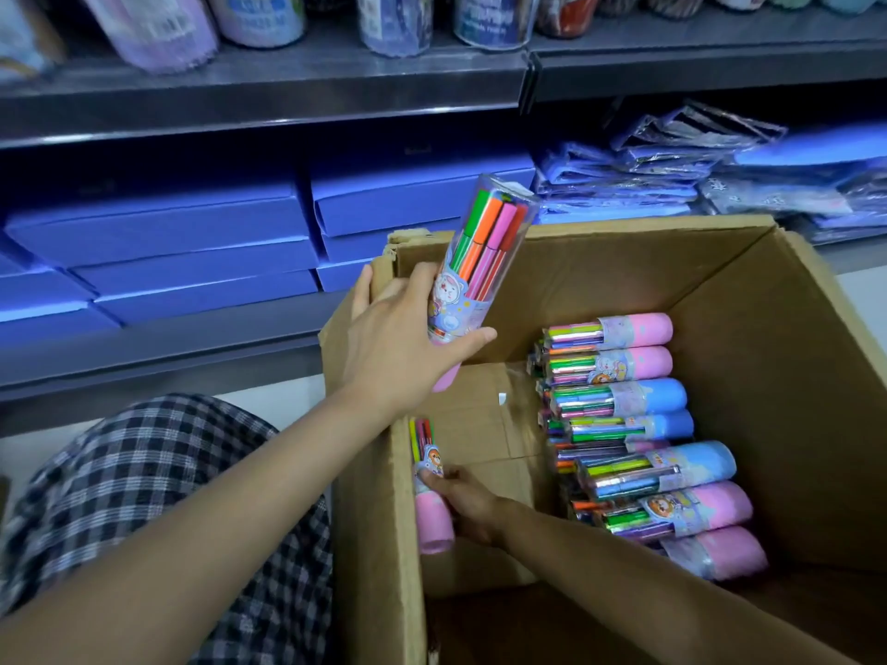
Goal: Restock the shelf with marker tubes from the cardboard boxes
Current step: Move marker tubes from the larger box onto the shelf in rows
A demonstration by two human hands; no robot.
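Checked trousers (158, 496) fill the near left, and two bare forearms reach past them toward an open cardboard box (749, 376) on the right. Low inside the box, against its near-left wall, the right hand (468, 503) curls its fingers round a marker tube with a pink cap (432, 506), which stands almost upright with its clear end up. Higher, over the box's far-left corner, the left hand (401, 345) grips a second marker tube (485, 261), thumb stretched across its pink base, clear end tilted up and away; orange, green and pink markers show through the plastic. Along the right half of the box lies a row of marker tubes (643, 439) on their sides, pink and blue caps pointing right. Beyond the box, on the far left, blue flat boxes (192, 252) sit stacked on a low shelf (192, 348). Blue plastic-wrapped packs (672, 170) are heaped at far right. An upper shelf (288, 84) carries blurred clear tubs.
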